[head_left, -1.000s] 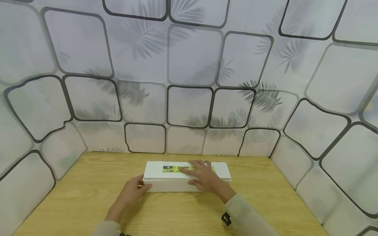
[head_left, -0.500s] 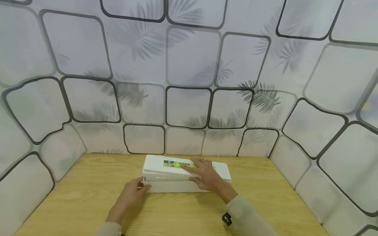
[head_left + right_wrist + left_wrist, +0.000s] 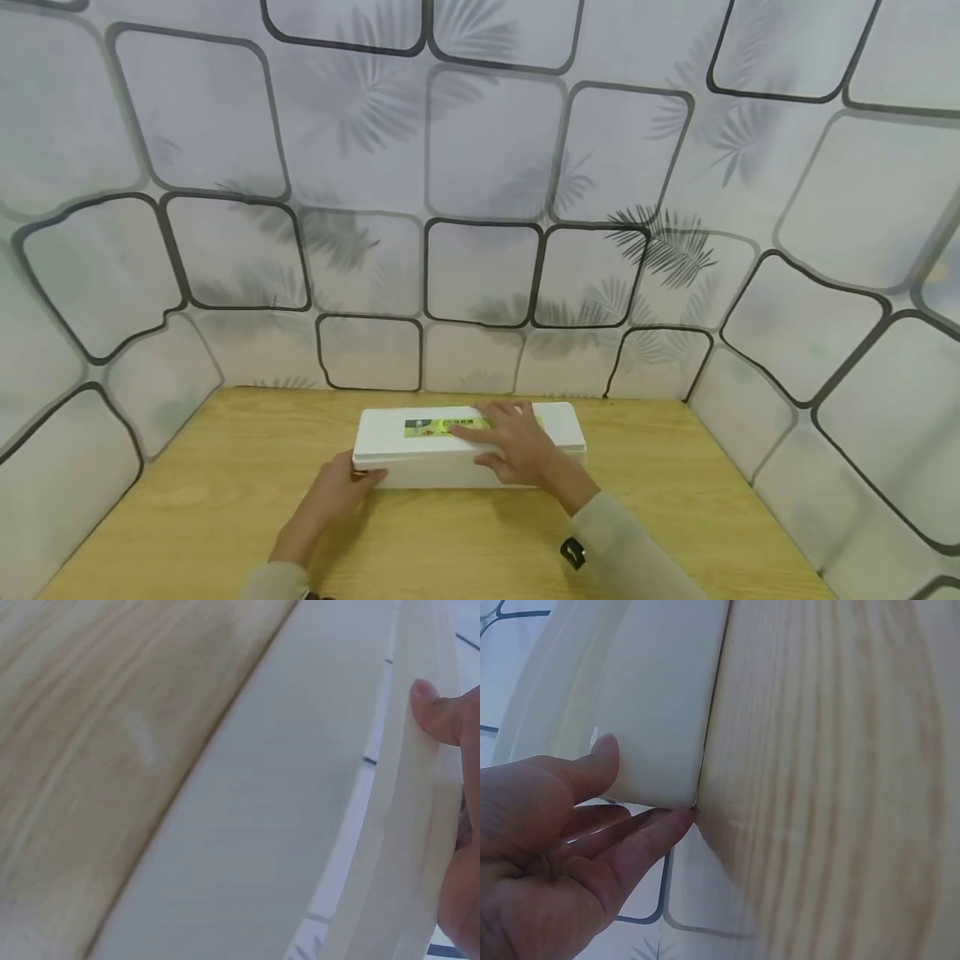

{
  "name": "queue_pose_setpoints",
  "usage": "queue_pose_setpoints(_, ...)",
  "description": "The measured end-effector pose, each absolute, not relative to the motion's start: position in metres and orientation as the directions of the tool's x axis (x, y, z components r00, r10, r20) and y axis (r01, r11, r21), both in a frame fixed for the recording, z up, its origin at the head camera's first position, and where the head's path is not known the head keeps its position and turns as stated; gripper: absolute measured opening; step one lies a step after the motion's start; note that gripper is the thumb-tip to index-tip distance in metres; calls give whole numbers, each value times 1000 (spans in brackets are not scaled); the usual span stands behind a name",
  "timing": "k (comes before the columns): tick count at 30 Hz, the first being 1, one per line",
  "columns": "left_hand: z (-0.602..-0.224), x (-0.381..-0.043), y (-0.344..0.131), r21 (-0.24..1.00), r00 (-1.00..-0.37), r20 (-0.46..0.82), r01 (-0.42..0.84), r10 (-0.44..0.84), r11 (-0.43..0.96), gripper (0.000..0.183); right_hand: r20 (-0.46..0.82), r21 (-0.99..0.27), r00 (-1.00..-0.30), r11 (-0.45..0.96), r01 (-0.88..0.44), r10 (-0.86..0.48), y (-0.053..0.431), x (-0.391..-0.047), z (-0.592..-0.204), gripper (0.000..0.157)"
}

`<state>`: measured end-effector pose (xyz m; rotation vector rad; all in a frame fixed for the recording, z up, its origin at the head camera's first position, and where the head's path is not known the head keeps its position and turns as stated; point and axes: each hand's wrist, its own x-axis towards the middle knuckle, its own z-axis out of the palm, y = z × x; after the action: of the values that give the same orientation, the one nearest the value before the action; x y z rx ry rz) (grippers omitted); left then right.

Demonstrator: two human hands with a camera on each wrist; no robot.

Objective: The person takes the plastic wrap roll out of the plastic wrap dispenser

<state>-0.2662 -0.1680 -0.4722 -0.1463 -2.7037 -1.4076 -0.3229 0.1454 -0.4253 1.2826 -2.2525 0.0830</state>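
Observation:
A long white lidded box stands on the wooden table, its length running left to right. Its white lid carries a green and yellow label with dark print. With thumb at the front and fingers at the end, my left hand holds the box's left end; the left wrist view shows that hand at the corner. My right hand spans the lid, fingers over the top, thumb at its front edge. In the right wrist view a gap separates the lid from the box.
The wooden table extends around the box. Fabric-like walls with dark rounded outlines and leaf prints enclose it at the back and both sides. A small black item is at the right sleeve.
The lid's left end rose off the box about half a second ago, showing a slit. Now it lies lower and more level, shifted slightly left. Both hands keep their places.

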Motion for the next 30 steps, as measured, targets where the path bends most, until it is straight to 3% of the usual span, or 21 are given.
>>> queue_pose_setpoints(6, -471, -267, -169, 834, -992, 101, 128, 81, 537, 37, 434, 174, -480, 594, -785, -762, 146, -320, -412, 54)
queue_pose_setpoints(15, -468, -267, -174, 877, -994, 38, 81, 100, 474, 70, 436, 165, -547, 662, -731, -714, 167, -318, -406, 59)
queue_pose_setpoints(30, -466, -269, -180, 946, -992, -3, 39, 130, 321, 66, 441, 38, -671, 759, -650, -597, 215, -308, -400, 58)
